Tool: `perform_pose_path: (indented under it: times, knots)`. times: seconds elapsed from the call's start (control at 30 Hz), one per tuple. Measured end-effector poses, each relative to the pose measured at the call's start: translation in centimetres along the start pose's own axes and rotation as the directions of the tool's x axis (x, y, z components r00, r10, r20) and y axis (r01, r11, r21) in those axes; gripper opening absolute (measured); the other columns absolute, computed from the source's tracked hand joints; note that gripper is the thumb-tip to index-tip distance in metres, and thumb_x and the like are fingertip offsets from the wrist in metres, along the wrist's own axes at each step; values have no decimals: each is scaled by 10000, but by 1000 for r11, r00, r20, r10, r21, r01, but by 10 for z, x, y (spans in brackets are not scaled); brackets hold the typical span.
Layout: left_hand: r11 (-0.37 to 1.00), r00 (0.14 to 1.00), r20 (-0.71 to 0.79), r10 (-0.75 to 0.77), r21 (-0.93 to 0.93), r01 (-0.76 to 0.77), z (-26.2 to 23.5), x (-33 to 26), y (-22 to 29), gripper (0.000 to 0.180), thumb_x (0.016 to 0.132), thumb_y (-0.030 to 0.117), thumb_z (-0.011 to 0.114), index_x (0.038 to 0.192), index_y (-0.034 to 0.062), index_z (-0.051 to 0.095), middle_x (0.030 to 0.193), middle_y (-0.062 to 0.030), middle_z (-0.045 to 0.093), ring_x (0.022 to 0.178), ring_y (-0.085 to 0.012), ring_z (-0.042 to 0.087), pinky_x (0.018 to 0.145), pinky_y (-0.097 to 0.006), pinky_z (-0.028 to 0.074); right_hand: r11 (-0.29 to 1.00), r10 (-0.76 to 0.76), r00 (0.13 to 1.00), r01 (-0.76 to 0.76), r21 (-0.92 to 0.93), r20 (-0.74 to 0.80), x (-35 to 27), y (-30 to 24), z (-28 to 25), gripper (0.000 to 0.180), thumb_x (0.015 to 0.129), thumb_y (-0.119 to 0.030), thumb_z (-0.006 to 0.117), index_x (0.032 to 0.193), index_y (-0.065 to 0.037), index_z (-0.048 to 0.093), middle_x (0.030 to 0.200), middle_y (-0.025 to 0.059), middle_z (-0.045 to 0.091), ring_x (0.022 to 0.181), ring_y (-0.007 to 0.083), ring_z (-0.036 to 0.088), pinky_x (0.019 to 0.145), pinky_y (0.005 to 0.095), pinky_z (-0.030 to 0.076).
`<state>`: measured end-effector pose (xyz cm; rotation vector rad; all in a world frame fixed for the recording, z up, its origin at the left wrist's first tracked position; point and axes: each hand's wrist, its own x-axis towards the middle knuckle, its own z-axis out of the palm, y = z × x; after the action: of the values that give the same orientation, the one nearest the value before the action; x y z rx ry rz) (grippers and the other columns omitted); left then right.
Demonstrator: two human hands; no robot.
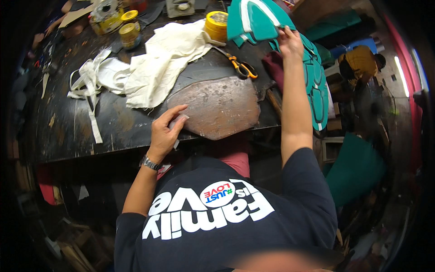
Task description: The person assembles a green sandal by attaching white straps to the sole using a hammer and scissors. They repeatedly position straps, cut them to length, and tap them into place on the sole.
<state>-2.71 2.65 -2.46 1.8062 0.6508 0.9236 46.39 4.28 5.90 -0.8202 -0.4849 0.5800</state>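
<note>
My right hand (290, 42) reaches to the far right of the table and pinches the edge of a teal flat piece (265, 28) with a curved white strip. Beside that forearm lie more teal pieces (318, 97) with dark outlines. My left hand (166, 130) is at the table's front edge, thumb and forefinger apart, by the left side of a worn brown board (217, 106). A small pale patch shows at its thumb tip; I cannot tell what it is. Scissors (241, 65) with orange and black handles lie beyond the board.
Cream cloth (156, 63) and white strips (93, 90) spread over the dark table (59, 124). A yellow tub (216, 28) and smaller jars (130, 35) stand at the back. A dark red cloth (273, 68) and a wooden handle (274, 102) lie right of the board. Green sheet material (355, 165) hangs lower right.
</note>
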Motion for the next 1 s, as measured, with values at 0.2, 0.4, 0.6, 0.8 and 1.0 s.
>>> perform_pose_path:
  times: [0.2,0.4,0.6,0.8,1.0]
  knots:
    - [993,1000,14,24,118,-26,0,-1,6,270,896,20,695,1166,27,703,902,-110,687,791,-174,648,751,-271,503,865,165,955,-260,-430,-245,42,47,-25,329,973,-25,553,1299,-4,511,1109,276,643,968,426,708,851,584,598]
    - [983,998,16,67,170,-69,4,0,9,233,875,-18,689,1103,26,718,868,-108,684,747,-194,654,705,-281,507,-83,-262,961,63,-995,83,52,21,-58,282,826,-192,692,1092,-126,758,1085,194,719,939,354,719,834,461,569]
    - [974,995,49,83,208,-92,3,0,9,176,857,-47,673,1017,11,720,868,-115,693,741,-215,659,690,-288,508,-438,-189,977,-173,-882,-98,79,-2,-91,586,860,-236,656,1429,-163,535,1489,170,478,1378,380,453,1106,529,410]
    - [961,994,49,101,254,-111,2,0,4,160,857,-59,676,999,1,716,875,-114,697,760,-220,656,706,-295,507,-361,-146,973,-219,-906,-177,99,16,-131,662,861,-309,635,1486,-181,459,1472,178,507,1384,384,457,1109,572,374]
    - [974,997,52,55,215,-65,2,-4,-2,141,877,-58,671,1006,-13,708,905,-105,700,808,-204,655,748,-292,505,-330,-373,869,202,-922,325,57,-5,-171,409,857,-276,676,1225,-111,605,1196,198,647,1149,387,591,962,468,481]
